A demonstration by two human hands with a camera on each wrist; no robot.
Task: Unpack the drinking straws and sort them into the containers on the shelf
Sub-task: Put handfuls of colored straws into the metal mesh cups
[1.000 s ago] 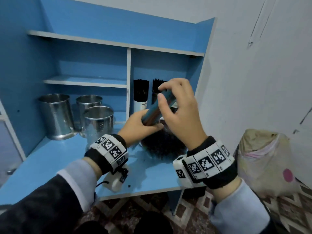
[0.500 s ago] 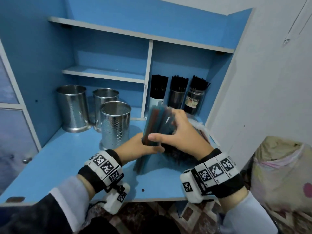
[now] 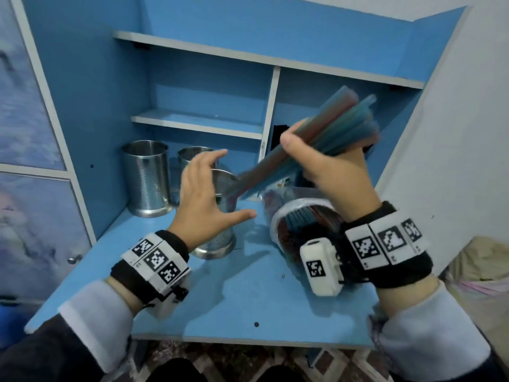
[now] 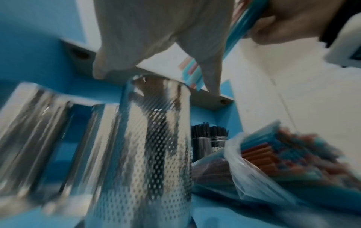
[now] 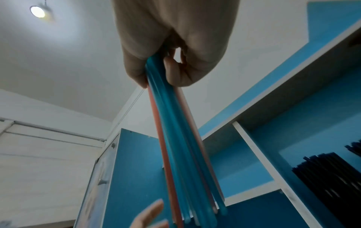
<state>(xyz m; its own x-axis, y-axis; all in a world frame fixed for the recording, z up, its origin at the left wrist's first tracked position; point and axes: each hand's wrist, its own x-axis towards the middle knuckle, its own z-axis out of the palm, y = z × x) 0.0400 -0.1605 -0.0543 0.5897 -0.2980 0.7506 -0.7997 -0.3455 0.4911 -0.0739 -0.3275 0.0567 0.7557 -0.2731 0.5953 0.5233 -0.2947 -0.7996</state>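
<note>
Straws [image 3: 325, 133] over blue shelf [image 3: 248, 299] (white walls)

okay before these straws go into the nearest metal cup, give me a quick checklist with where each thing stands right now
1. Bundle held: ok. The right hand grips the coloured straws round their middle.
2. Aim: not ok. The bundle lies slanted, its lower ends at the rim of the nearest perforated cup, not yet upright over it.
3. Cup steadied: not ok. The left hand hovers open in front of the cup, not gripping it.
4. Cup upright: ok.
5. Cup inside free: cannot tell, the left hand and the straws hide most of the mouth.
6. Straws left in the bag: ok, more show in its open mouth.
</note>
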